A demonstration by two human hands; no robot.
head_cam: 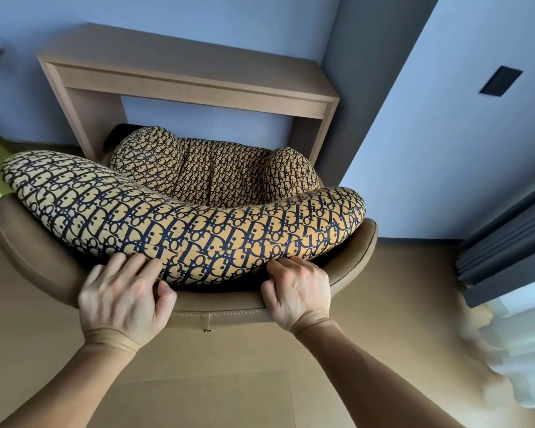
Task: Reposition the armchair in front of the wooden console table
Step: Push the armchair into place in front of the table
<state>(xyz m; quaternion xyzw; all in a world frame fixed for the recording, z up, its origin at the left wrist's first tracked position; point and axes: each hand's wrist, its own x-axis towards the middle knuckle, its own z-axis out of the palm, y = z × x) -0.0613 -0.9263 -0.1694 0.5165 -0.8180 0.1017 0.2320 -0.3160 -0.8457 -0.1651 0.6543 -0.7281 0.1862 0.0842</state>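
Observation:
The armchair (44,261) has a tan leather shell and yellow cushions printed with dark letters. I look down over its back. Its seat points at the wooden console table (179,78), which stands against the blue wall, and the front of the seat reaches under the table top between the legs. My left hand (121,298) grips the top rim of the chair back, fingers curled over onto the back cushion (179,220). My right hand (297,288) holds the same rim further right, fingers tucked between cushion and shell.
A grey wall column (365,88) rises just right of the table. Dark curtains (513,242) and a sheer white curtain (519,341) hang at the right edge. Tan floor (399,304) surrounds the chair. A dark wall plate (500,80) sits upper right.

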